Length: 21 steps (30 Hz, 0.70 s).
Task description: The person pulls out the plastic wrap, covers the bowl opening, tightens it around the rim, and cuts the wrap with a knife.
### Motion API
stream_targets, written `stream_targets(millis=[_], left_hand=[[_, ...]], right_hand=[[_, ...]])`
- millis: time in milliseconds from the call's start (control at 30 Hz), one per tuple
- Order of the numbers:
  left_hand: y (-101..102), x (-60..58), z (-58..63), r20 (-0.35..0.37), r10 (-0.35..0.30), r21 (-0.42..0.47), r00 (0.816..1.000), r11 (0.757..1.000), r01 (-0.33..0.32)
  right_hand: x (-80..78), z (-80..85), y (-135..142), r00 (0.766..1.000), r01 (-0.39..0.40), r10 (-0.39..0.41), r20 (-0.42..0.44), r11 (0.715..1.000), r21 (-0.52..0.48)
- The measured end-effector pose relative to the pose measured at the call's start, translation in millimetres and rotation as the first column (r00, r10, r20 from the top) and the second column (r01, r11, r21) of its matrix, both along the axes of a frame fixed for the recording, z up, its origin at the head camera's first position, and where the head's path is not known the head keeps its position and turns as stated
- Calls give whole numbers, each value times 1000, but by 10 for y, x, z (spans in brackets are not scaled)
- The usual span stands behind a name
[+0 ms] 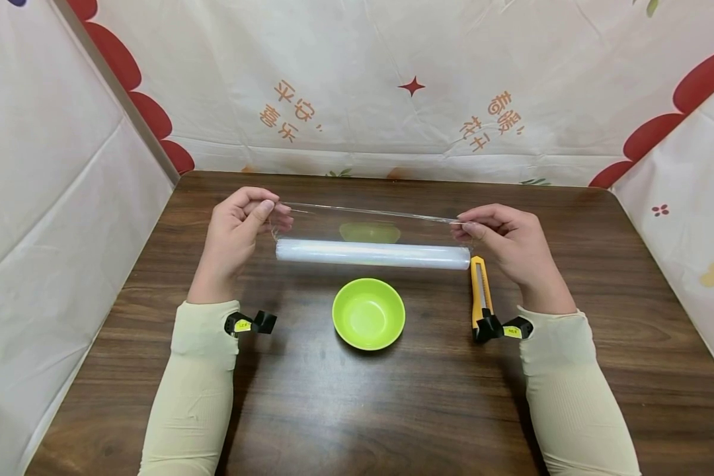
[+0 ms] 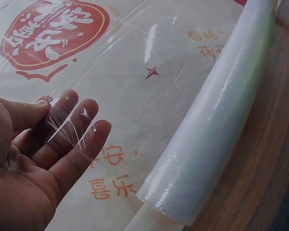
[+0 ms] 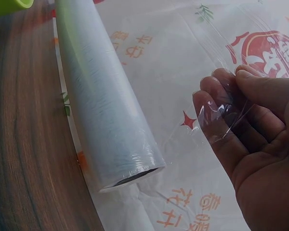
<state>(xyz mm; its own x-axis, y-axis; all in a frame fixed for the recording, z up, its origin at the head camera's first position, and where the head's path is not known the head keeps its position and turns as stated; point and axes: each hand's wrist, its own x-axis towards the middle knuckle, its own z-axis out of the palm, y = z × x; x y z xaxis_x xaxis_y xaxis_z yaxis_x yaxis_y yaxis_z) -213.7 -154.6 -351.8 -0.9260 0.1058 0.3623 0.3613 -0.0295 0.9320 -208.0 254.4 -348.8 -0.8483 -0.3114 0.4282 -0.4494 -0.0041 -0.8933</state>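
Note:
A sheet of clear plastic wrap stretches between both hands, coming off a roll of plastic wrap that lies crosswise on the table. My left hand pinches one corner of the film between thumb and index finger; in the left wrist view the other fingers fan out behind it. At the opposite corner my right hand pinches the film the same way, beyond the roll's right end. Nearer than the roll stands a green bowl, upright and with nothing in it. A green reflection of it shows through the film.
A yellow utility knife lies right of the bowl, partly covered by the right wrist's camera mount. The brown wooden table is bordered by printed white cloth at the back and sides.

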Motion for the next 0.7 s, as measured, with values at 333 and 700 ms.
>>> stream_targets(millis=[333,700], left_hand=[[-3,0,0,-1,-2,8,1000,1000,2],[-7,3,2,-1,-2,-5,1000,1000,2]], right_hand=[[-1,1,2,1000,-3,3,-6,1000,-3],[-1,0,3,1000,6,-6,-12,1000,11]])
